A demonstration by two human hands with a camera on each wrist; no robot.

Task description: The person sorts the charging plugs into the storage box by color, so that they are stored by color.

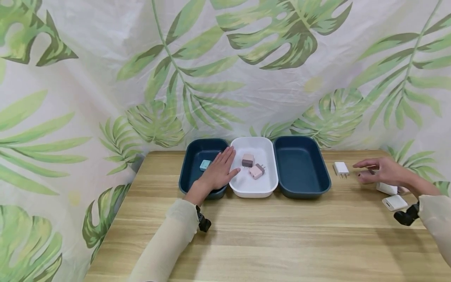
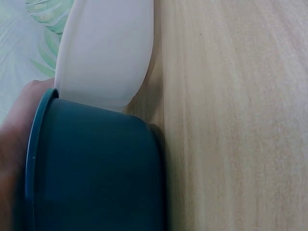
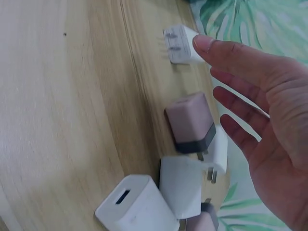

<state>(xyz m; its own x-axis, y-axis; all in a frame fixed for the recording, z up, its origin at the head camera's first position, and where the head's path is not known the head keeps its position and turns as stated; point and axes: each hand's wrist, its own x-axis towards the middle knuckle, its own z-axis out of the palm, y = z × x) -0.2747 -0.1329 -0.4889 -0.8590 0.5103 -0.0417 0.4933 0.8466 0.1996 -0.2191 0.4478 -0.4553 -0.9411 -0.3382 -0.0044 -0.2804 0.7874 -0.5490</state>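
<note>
My left hand (image 1: 216, 172) lies with straight fingers over the adjoining rims of the left dark blue bin (image 1: 182, 178) and the white bin (image 1: 253, 194). A mint charger (image 1: 204, 165) sits in that blue bin; two pink-and-grey chargers (image 1: 248, 159) lie in the white one. On the right, my right hand (image 1: 387, 171) hovers with loosely bent fingers and holds nothing. Beside its fingers in the right wrist view is a pink-and-grey charger (image 3: 190, 118). A white charger (image 3: 183, 45) with its prongs showing lies past the thumb tip.
Another dark blue bin (image 1: 301, 166) stands right of the white bin. More white chargers (image 3: 137, 204) and a second pink one (image 3: 201, 222) cluster by my right wrist. A leaf-patterned cloth (image 1: 225, 78) hangs behind the wooden table (image 1: 267, 235).
</note>
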